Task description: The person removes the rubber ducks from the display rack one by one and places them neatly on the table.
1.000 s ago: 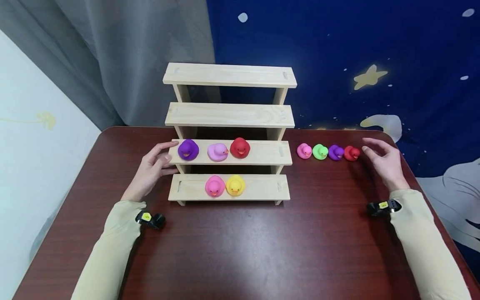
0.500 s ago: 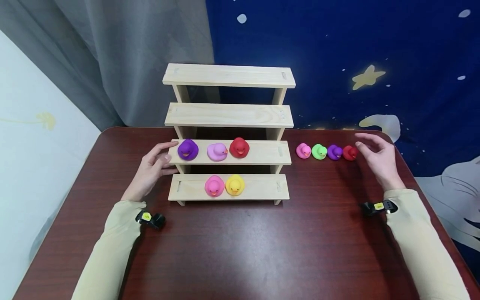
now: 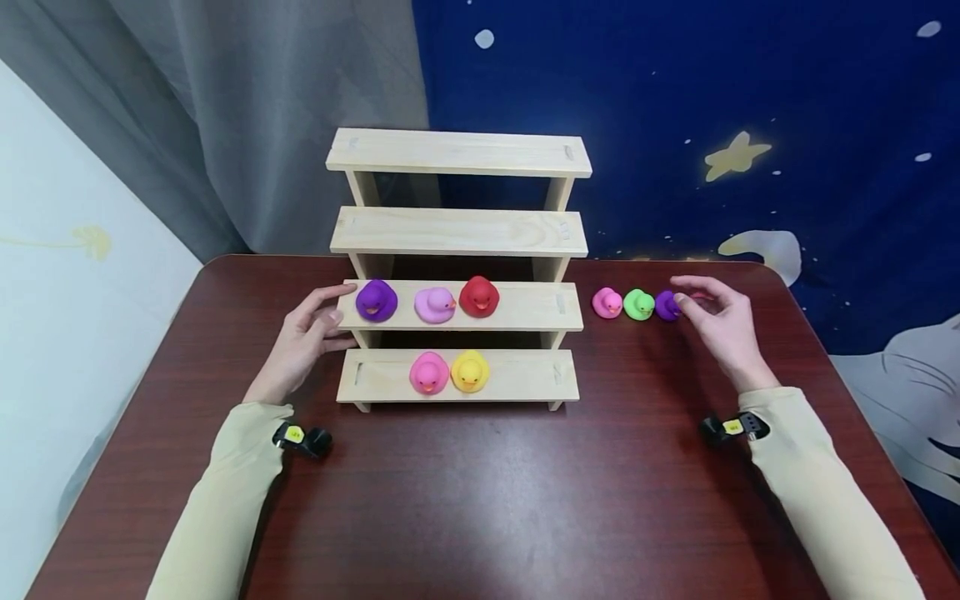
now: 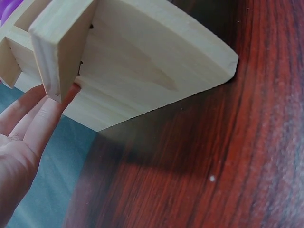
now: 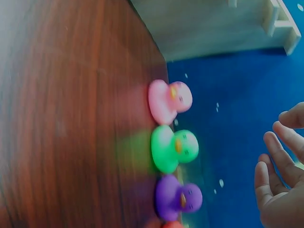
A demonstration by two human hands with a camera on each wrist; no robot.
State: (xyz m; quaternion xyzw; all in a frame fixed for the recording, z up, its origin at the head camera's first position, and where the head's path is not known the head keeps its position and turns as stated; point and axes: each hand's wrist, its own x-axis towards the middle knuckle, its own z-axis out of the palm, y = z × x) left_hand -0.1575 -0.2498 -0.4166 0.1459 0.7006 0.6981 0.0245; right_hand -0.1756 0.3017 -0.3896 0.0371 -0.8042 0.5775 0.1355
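Observation:
My left hand (image 3: 300, 333) rests against the left end of a stepped wooden shelf (image 3: 525, 307), its fairly straight fingers touching the second step's edge; the left wrist view shows its fingertips (image 4: 71, 92) at a board's end. Over the right end of a row of small rubber ducks hovers my right hand (image 3: 720, 325), thumb and fingers apart. It partly hides a red duck (image 3: 702, 295). Left of that stand a purple duck (image 3: 666, 306), a green duck (image 3: 639, 305) and a pink duck (image 3: 607, 302). In the right wrist view nothing sits between the right fingers.
On the second step stand larger ducks: purple (image 3: 377, 301), light purple (image 3: 435, 306) and red (image 3: 479, 297). The lowest step bears a pink duck (image 3: 430, 373) and a yellow duck (image 3: 470, 372). A grey curtain (image 3: 300, 108) and blue cloth (image 3: 645, 100) hang behind the brown table (image 3: 480, 500).
My right hand has moved left from beside the small red duck to above it, now covering part of it. My left hand has stayed at the shelf.

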